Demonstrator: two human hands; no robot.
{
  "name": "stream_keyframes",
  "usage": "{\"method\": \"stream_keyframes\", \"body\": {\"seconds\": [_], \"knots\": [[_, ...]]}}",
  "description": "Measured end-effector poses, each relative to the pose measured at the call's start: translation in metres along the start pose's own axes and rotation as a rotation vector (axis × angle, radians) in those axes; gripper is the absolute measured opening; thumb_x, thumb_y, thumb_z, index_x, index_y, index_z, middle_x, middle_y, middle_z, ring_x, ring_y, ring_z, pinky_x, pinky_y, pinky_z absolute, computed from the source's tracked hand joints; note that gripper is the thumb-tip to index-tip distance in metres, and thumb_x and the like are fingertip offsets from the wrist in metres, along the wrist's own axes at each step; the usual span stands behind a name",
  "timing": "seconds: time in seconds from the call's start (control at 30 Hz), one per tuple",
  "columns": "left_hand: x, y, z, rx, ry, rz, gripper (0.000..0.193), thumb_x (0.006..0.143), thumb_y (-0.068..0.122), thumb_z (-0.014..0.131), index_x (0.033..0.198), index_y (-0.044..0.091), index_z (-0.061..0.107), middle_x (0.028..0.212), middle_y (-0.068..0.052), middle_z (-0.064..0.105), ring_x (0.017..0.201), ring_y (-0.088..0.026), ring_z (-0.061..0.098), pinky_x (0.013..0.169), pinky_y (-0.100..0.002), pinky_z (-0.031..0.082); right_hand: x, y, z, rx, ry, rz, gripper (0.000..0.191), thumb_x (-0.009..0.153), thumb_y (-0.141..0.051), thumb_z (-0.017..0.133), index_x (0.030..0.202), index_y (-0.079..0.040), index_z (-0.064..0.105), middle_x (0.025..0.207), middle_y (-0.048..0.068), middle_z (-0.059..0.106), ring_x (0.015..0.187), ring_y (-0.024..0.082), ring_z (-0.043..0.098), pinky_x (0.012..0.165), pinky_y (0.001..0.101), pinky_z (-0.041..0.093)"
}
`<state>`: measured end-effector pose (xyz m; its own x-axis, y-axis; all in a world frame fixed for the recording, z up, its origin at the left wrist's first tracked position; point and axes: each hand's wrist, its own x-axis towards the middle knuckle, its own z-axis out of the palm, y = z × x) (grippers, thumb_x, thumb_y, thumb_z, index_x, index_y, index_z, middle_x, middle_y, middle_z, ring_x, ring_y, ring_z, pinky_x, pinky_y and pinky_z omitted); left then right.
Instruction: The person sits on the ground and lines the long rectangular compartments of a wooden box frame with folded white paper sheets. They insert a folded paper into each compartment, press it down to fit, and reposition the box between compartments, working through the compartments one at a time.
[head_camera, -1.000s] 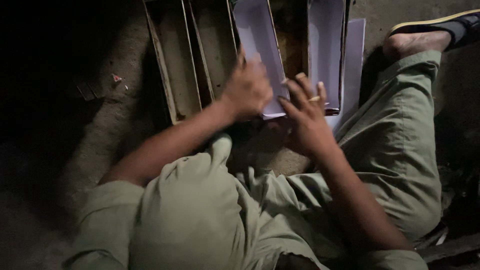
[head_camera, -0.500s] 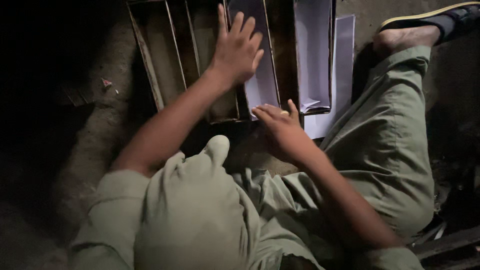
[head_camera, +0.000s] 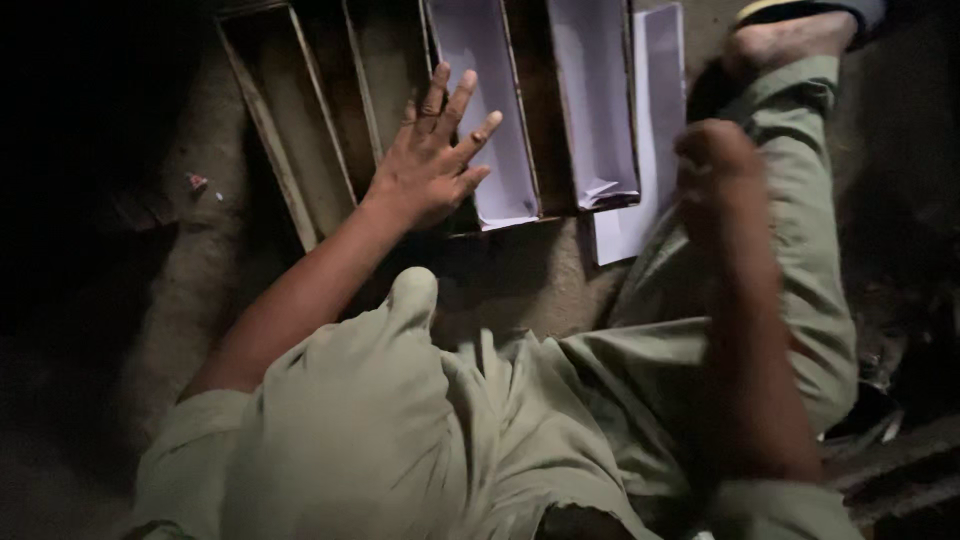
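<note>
The left hand (head_camera: 430, 165) lies flat and spread, fingers splayed, palm down on the wooden mould (head_camera: 400, 130), a long frame split by thin walls into narrow troughs. It grips nothing. It presses across the wall between a bare trough and the first lined one, most likely to steady the frame or smooth the lining at that edge. The mould rests on the dirt floor (head_camera: 520, 280), right in front of the person's knees, with its near end towards them.

Two of the troughs hold white paper liners (head_camera: 480, 110), folded to sit against the walls. The second liner (head_camera: 595, 100) has a crumpled near end. The two troughs to the left are still bare wood. A loose white sheet (head_camera: 655, 150) lies just beside the mould on its right, partly under the frame's edge and touching the trouser leg, close enough to pick up for the next trough.

The right hand (head_camera: 715, 165) is raised above that sheet, off the mould, blurred and in shadow. It looks loosely curled, but I cannot tell whether it holds anything.

The person sits low in pale green clothes, right knee bent outward, with a bare foot (head_camera: 785, 40) in a sandal beyond the sheet.
</note>
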<state>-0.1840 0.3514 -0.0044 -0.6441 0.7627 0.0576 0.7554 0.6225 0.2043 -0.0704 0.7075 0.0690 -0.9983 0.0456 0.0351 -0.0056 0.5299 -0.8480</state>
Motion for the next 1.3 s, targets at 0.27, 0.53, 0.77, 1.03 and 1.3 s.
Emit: {"method": "stream_keyframes", "body": {"seconds": [0.27,0.53,0.77,1.03,1.3], "knots": [[-0.002,0.002,0.003,0.034,-0.065,-0.045,0.059,0.11,0.057,0.048,0.154,0.02,0.055,0.173,-0.011,0.003,0.158,-0.032,-0.013,0.118,-0.069,0.027,-0.035,0.114,0.109,-0.611,-0.188,0.221,0.03,0.084,-0.024,0.074,0.106,-0.004,0.069,0.113,0.026,0.063,0.098,0.047,0.063,0.084,0.0562,0.05],[-0.001,0.004,-0.002,0.004,-0.054,-0.048,0.058,0.11,0.058,0.048,0.151,0.018,0.057,0.172,-0.011,0.007,0.158,-0.03,-0.012,0.117,-0.067,0.033,-0.005,0.118,0.072,-0.66,-0.064,0.326,0.014,0.097,-0.018,0.062,0.094,-0.009,0.071,0.095,0.019,0.071,0.095,0.043,0.067,0.083,0.0552,0.052],[-0.006,0.007,-0.003,-0.013,-0.06,-0.086,0.056,0.108,0.053,0.052,0.147,0.014,0.06,0.169,-0.016,0.011,0.156,-0.036,-0.01,0.11,-0.074,0.034,-0.003,0.104,0.068,-0.625,0.159,0.261,0.026,0.096,-0.028,0.071,0.089,-0.003,0.065,0.089,0.021,0.067,0.086,0.045,0.064,0.074,0.0552,0.05],[-0.003,0.007,-0.013,-0.001,0.072,-0.079,0.055,0.105,0.054,0.054,0.145,0.017,0.061,0.166,-0.02,0.021,0.154,-0.039,0.004,0.112,-0.078,0.024,0.031,0.114,0.003,-0.01,-0.003,0.425,0.019,0.105,-0.021,0.072,0.103,-0.001,0.07,0.096,0.023,0.07,0.081,0.027,0.068,0.08,0.0412,0.049],[0.035,0.007,-0.024,-1.125,0.097,-0.317,0.06,0.091,0.04,0.075,0.137,0.007,0.057,0.138,-0.018,0.061,0.121,-0.031,0.062,0.102,-0.048,0.053,-0.021,-0.07,0.119,0.049,-0.613,0.186,0.046,0.067,-0.007,0.077,0.113,-0.009,0.07,0.119,0.009,0.068,0.107,0.023,0.068,0.101,0.0368,0.056]]}}
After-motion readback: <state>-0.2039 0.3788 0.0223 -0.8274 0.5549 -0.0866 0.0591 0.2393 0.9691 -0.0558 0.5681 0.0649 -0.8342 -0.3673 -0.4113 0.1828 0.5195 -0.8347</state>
